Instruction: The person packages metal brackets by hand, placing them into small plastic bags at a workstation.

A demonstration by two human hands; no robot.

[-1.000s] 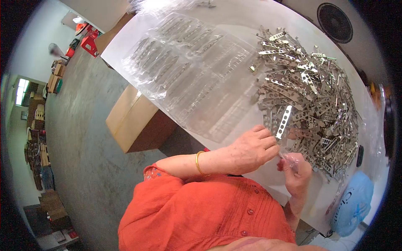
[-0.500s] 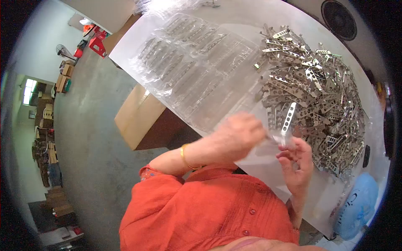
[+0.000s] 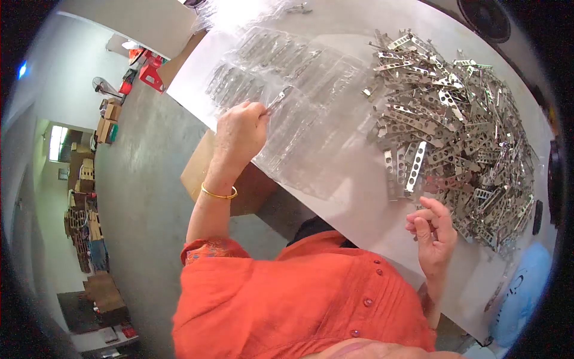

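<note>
My left hand (image 3: 242, 128), with a gold bangle at the wrist, is closed over the clear plastic sheet of pockets (image 3: 335, 143). A slim metal strip (image 3: 280, 99) sticks out from its fingertips, above the pockets. Several pockets contain similar strips. My right hand (image 3: 435, 233) is half curled with fingers apart, and nothing shows between them. Just beyond its fingertips lies a bright perforated metal strip (image 3: 416, 167), beside the large heap of metal strips (image 3: 472, 137).
A blue plastic bag (image 3: 520, 293) is at the table's right end, near a small black object (image 3: 537, 217). Shiny clear plastic (image 3: 239, 15) lies at the far edge. An open cardboard box (image 3: 200, 161) stands below the table's left edge.
My left hand has moved from beside my right hand to the left, over the plastic sheet. My right hand has drawn slightly back from the bright perforated strip.
</note>
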